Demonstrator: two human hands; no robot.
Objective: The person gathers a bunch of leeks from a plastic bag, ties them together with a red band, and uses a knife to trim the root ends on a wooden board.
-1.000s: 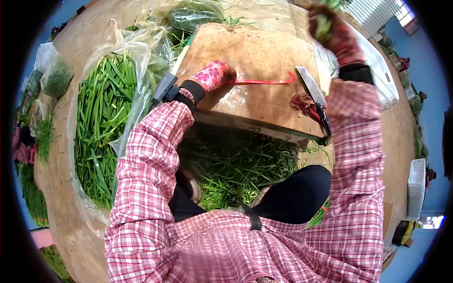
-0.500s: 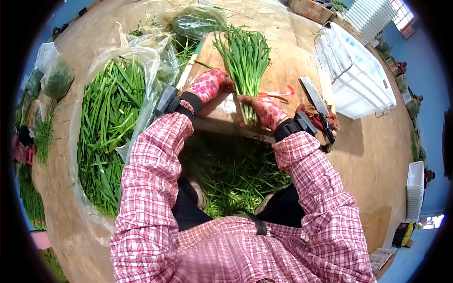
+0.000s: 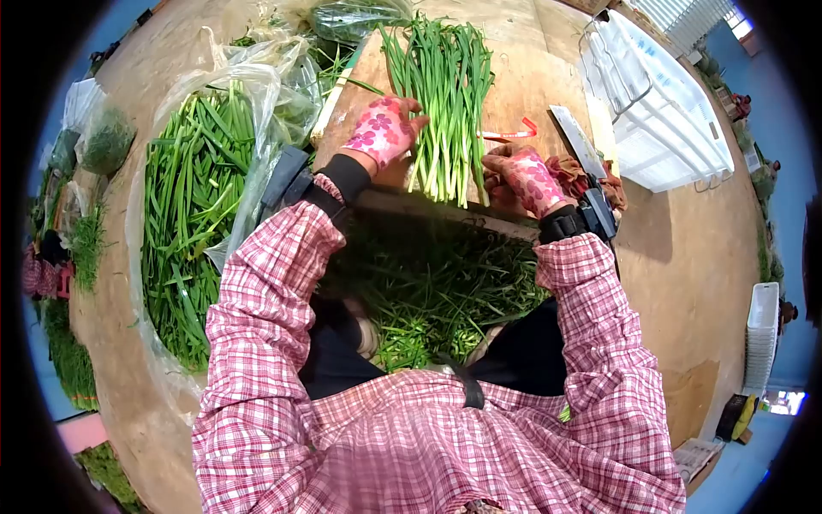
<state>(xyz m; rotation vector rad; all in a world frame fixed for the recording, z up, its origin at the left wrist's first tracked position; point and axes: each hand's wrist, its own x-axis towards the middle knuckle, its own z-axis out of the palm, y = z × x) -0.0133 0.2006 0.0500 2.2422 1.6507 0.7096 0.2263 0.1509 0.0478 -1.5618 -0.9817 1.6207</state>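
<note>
A bundle of long green stalks (image 3: pixel 445 111) lies loosely spread on the wooden board (image 3: pixel 531 86), pale ends toward me. My left hand (image 3: pixel 385 133), in a pink flowered glove, rests at the bundle's left edge with fingers apart. Just right of the pale ends is my right hand (image 3: pixel 521 176), its fingers curled; whether they hold anything is hidden. A red strip (image 3: pixel 518 134) lies on the board above that hand. Farther right, a wide-bladed knife (image 3: pixel 575 140) leans by a brownish-red cloth (image 3: pixel 569 176).
A clear plastic bag (image 3: pixel 265 90) full of green stalks (image 3: pixel 197 206) stands at the left. White crates (image 3: pixel 659 120) are at the right. Cut greens (image 3: pixel 428 300) cover the floor between my legs. A co-worker (image 3: pixel 741 104) is at the far right.
The bundle, gathered between my hands before, is now spread wider. My right hand has moved right, off the stalks; my left hand has opened and moved slightly up. The view has shifted.
</note>
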